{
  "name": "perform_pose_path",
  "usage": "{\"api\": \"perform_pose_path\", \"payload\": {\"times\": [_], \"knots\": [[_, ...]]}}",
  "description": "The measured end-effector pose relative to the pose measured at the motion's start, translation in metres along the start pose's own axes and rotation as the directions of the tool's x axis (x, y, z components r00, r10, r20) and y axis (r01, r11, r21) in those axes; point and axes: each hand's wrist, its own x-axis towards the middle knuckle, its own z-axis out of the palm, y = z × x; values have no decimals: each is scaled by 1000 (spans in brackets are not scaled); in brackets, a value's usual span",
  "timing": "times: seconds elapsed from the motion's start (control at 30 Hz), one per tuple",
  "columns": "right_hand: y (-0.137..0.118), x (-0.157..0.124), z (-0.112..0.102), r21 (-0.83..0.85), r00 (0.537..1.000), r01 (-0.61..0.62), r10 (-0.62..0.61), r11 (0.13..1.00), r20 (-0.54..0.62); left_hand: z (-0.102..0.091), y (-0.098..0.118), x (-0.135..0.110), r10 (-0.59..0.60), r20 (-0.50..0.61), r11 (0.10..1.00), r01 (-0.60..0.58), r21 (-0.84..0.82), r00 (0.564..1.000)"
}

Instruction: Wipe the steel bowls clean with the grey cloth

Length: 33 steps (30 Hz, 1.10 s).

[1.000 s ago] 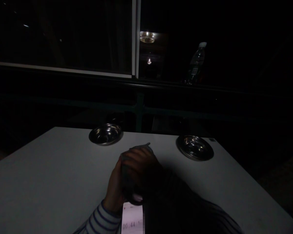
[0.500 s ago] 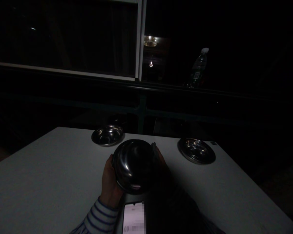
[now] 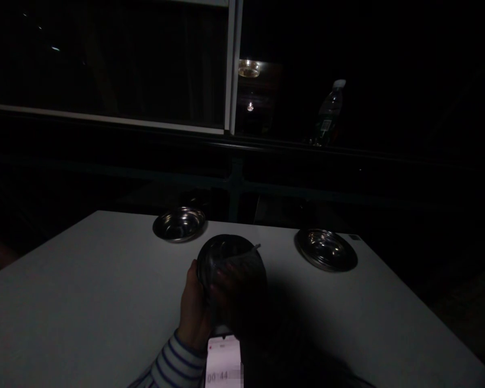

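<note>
A shiny metal bowl [image 3: 226, 241] is held above the near middle of the white table. My left hand [image 3: 194, 307] grips its left side, thumb along the rim. Over the bowl's face lies my right hand [image 3: 224, 288], deep in shadow, pressing a thin greyish cloth [image 3: 242, 262] against the metal. Whether the cloth is fabric or tissue I cannot tell. Just below the bowl, a phone [image 3: 223, 358] lies with its screen lit, showing digits.
Two more metal bowls stand near the far edge of the white table [image 3: 105, 285]: one at left [image 3: 180, 223], one at right [image 3: 326, 249]. A plastic bottle [image 3: 329, 116] stands on the dark ledge behind. A blurred reddish shape shows at the far left edge.
My right hand has moved left from the bowl's right side onto its face, bringing the cloth over it. The bowl and my left hand have shifted slightly right.
</note>
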Motion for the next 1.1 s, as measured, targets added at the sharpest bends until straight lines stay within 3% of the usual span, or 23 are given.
{"api": "perform_pose_path", "payload": {"times": [0.13, 0.27, 0.33, 0.43, 0.57, 0.6, 0.63, 0.67, 0.73, 0.8, 0.83, 0.9, 0.93, 0.97, 1.03, 1.1], "knots": [[8, 37, -24, 81, 995, -39, 31, 996, 93, -1, 2, -4, -66, -27, 998, 66, 12, 997], [30, 55, -26, 150, 959, -159, 117, 976, 257, -4, 3, -3, -111, 22, 992, 112, -64, 994], [47, 55, -23, 229, 929, -301, 231, 926, 288, -8, 2, -1, -166, 80, 982, 172, -75, 983], [73, 44, -22, 345, 854, -513, 426, 786, 299, -17, 3, 2, -200, 112, 977, 207, -53, 973], [79, 25, -32, 348, 764, -640, 617, 685, 190, -22, 5, 5, -195, 94, 977, 202, -68, 976], [70, 21, -34, 347, 764, -635, 627, 690, 153, -21, 5, 5, -188, 88, 978, 195, -72, 978], [59, 18, -36, 349, 805, -582, 581, 734, 121, -20, 5, 5, -179, 88, 980, 186, -74, 980], [46, 17, -35, 302, 878, -472, 474, 828, 74, -19, 4, 5, -175, 92, 980, 182, -74, 980], [22, 19, -32, 151, 951, -308, 304, 939, 51, -16, 2, 4, -193, 113, 978, 200, -50, 975], [13, 27, -27, 118, 967, -239, 225, 964, 121, -15, 1, 1, -210, 122, 977, 213, -10, 970], [16, 32, -26, 159, 954, -263, 232, 951, 191, -15, 1, 0, -220, 122, 975, 220, 9, 968], [36, 37, -28, 309, 889, -452, 393, 837, 236, -15, 4, -3, -226, 121, 974, 223, 38, 967], [49, 37, -32, 435, 825, -565, 496, 701, 272, -15, 6, -4, -222, 119, 975, 217, 52, 968], [61, 34, -36, 530, 728, -657, 635, 537, 258, -15, 10, -5, -216, 120, 975, 210, 67, 969], [82, 21, -46, 550, 632, -701, 753, 454, 184, -12, 17, -3, -195, 117, 978, 185, 93, 974], [93, 1, -56, 610, 470, -726, 876, 317, 105, -8, 24, 2, -182, 108, 980, 170, 107, 977]]}}
